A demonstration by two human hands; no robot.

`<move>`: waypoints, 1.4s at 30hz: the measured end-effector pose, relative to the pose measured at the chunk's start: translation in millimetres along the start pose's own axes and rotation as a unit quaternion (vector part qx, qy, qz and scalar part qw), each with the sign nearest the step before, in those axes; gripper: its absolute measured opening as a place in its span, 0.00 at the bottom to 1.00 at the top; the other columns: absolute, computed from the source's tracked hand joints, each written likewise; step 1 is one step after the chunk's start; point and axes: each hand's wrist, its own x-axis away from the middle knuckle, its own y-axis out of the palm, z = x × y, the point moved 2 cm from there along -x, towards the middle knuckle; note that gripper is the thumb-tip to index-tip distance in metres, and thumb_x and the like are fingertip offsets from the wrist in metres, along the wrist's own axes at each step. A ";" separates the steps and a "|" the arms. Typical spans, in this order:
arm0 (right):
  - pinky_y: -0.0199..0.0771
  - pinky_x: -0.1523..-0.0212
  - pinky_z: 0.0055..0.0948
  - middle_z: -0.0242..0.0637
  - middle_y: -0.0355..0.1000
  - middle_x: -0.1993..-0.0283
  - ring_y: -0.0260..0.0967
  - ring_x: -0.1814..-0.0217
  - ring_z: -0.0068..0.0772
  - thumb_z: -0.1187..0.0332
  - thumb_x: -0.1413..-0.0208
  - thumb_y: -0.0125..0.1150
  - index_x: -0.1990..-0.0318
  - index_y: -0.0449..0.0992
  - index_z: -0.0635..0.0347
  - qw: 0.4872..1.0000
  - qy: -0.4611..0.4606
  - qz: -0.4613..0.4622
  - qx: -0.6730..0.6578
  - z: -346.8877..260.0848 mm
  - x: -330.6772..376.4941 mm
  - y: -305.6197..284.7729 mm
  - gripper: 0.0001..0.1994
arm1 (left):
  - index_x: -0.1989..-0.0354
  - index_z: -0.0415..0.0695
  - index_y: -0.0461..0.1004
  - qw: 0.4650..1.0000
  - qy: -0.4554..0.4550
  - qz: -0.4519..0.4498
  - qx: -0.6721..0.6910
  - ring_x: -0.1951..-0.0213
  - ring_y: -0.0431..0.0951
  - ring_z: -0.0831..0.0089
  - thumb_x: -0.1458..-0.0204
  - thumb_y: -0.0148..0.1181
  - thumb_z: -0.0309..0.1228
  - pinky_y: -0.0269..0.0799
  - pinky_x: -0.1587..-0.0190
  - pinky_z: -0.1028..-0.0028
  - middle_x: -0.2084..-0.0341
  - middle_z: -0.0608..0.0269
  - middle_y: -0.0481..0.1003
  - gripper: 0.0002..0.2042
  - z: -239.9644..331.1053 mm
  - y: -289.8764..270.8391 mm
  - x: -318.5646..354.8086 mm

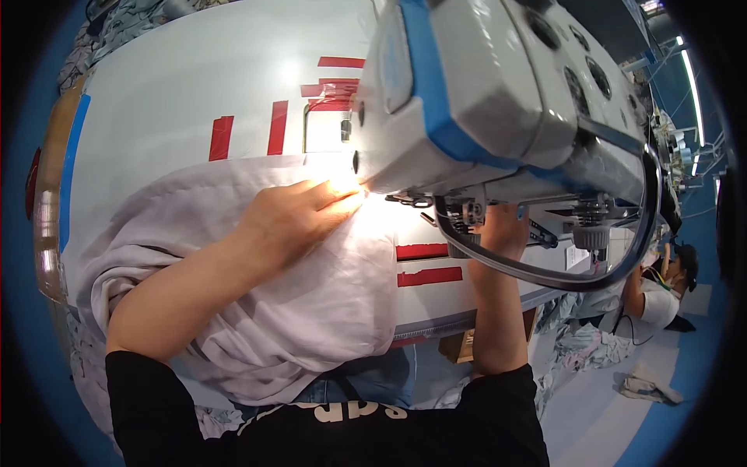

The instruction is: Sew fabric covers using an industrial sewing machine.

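Note:
A large piece of pale pinkish-white fabric lies across the table in loose folds and hangs over its near edge. Its far edge runs up to the lit sewing area of a white and blue sewing machine. My left hand is on the fabric close to the needle area, its fingers drawn together at the cloth; bright glare washes out the fingertips. Behind the machine's head, my right hand reaches in from the right side. Only its wrist and back show, and the machine hides its fingers and anything they touch.
Strips of red tape mark the white table. A black curved tube loops below the machine head. Piled cloth lies on the floor at right, where another person sits. More garments lie at the far left.

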 end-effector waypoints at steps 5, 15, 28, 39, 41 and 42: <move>0.55 0.36 0.50 0.52 0.68 0.48 0.59 0.39 0.57 0.60 0.56 0.68 0.56 0.75 0.69 0.982 -0.131 -0.105 -0.088 -37.5 24.0 -9.4 0.23 | 0.58 0.50 0.77 0.998 -0.015 -0.026 0.050 0.66 0.77 0.73 0.56 0.58 0.27 0.75 0.69 0.75 0.64 0.71 0.74 0.14 3.4 2.1 -4.0; 0.55 0.35 0.51 0.52 0.64 0.44 0.60 0.38 0.54 0.65 0.52 0.64 0.49 0.70 0.71 0.973 -0.196 -0.051 -0.114 -36.7 18.4 -15.7 0.24 | 0.57 0.49 0.77 1.000 -0.004 0.003 -0.005 0.66 0.77 0.70 0.56 0.58 0.27 0.75 0.68 0.73 0.64 0.69 0.75 0.15 6.2 0.3 -2.1; 0.75 0.52 0.34 0.45 0.74 0.51 0.74 0.54 0.41 0.73 0.47 0.63 0.52 0.76 0.63 0.934 -0.201 -0.117 -0.270 -49.2 1.3 35.6 0.14 | 0.59 0.48 0.75 0.997 0.062 0.041 0.007 0.61 0.76 0.73 0.53 0.56 0.29 0.75 0.65 0.75 0.60 0.69 0.74 0.12 -11.6 4.3 2.6; 0.76 0.56 0.35 0.39 0.75 0.55 0.74 0.58 0.39 0.65 0.46 0.64 0.55 0.75 0.62 0.926 0.094 -0.175 -0.322 -9.8 7.5 37.2 0.14 | 0.58 0.49 0.74 0.999 0.046 -0.007 0.013 0.63 0.75 0.73 0.52 0.55 0.28 0.75 0.66 0.76 0.61 0.71 0.74 0.12 -18.2 4.9 -3.0; 0.76 0.56 0.36 0.39 0.75 0.56 0.74 0.58 0.39 0.65 0.46 0.63 0.55 0.75 0.62 0.928 0.089 -0.139 -0.335 -6.9 11.3 43.1 0.14 | 0.58 0.49 0.74 0.999 0.049 -0.012 0.015 0.64 0.75 0.74 0.51 0.54 0.28 0.75 0.66 0.76 0.60 0.71 0.74 0.12 -19.1 6.6 -1.7; 0.76 0.57 0.36 0.39 0.75 0.57 0.74 0.59 0.39 0.65 0.46 0.63 0.55 0.75 0.62 0.928 0.087 -0.121 -0.341 -5.5 13.5 45.8 0.14 | 0.57 0.49 0.74 0.999 0.050 -0.014 0.016 0.64 0.75 0.74 0.51 0.54 0.29 0.75 0.66 0.76 0.60 0.71 0.74 0.12 -19.5 7.8 -1.0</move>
